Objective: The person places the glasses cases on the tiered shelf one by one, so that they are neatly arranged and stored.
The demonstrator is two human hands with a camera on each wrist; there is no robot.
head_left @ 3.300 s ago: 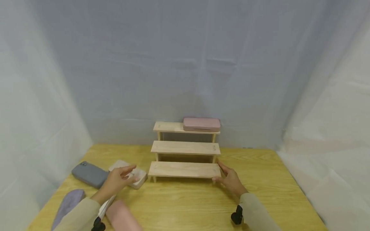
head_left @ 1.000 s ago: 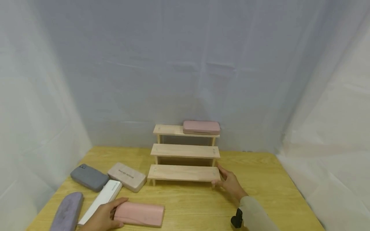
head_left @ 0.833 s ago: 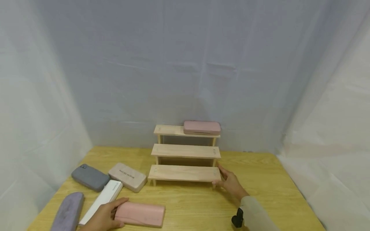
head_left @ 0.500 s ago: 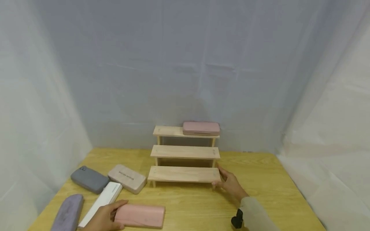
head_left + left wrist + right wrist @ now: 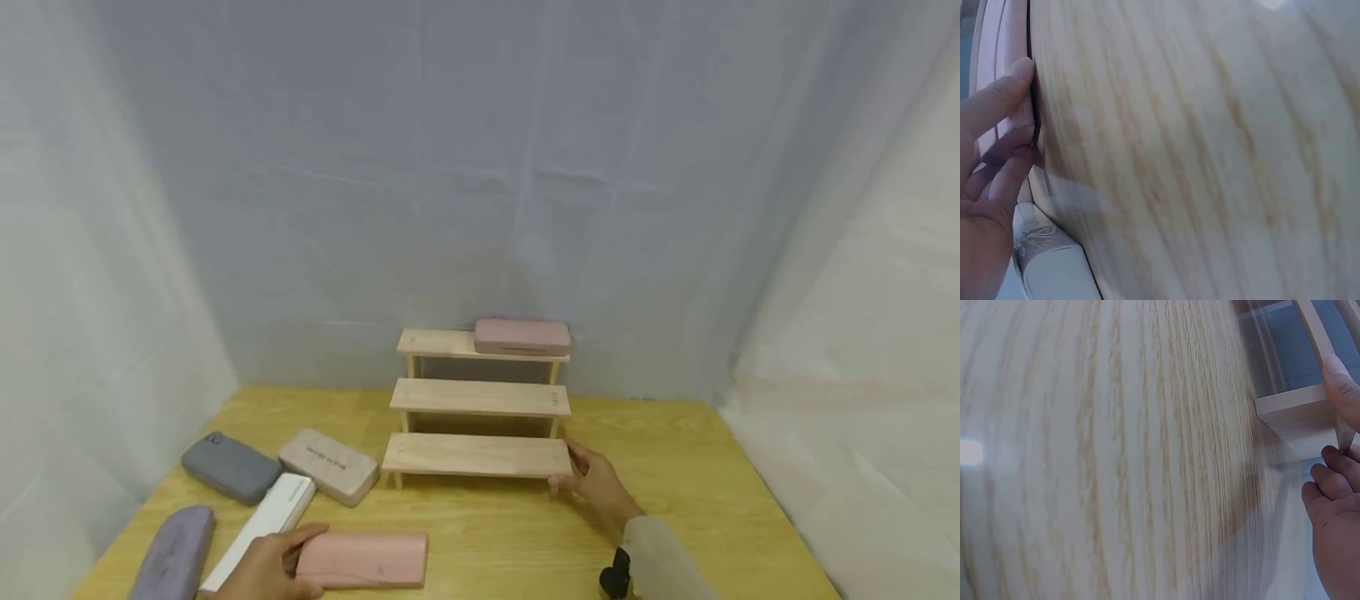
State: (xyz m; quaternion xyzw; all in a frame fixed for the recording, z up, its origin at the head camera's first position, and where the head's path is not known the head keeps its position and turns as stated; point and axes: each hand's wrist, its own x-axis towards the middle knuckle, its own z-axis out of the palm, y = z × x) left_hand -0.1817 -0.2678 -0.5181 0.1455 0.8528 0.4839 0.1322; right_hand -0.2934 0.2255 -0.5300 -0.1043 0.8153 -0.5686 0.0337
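A pink glasses case (image 5: 367,559) lies flat near the front of the table, its long side running left to right. My left hand (image 5: 268,568) grips its left end, thumb on the near side and fingers on the far side; the left wrist view shows thumb and fingers around the case's (image 5: 1013,94) end. My right hand (image 5: 597,483) pinches the right end of the lowest step of a three-step wooden rack (image 5: 477,455). In the right wrist view the thumb lies on one face of the board, the fingers (image 5: 1329,481) at the other. A second pink case (image 5: 522,337) sits on the top step, at the right.
Left of the rack lie a grey-blue case (image 5: 231,468), a beige case with lettering (image 5: 330,467), a long white box (image 5: 264,527) and a purple case (image 5: 174,554). Pale sheets (image 5: 480,183) hang behind and at both sides of the wooden table (image 5: 675,467).
My left hand has come down from above the beige case to the pink case, which has turned from slanting to lying crosswise. During the last second, both hands stay in place.
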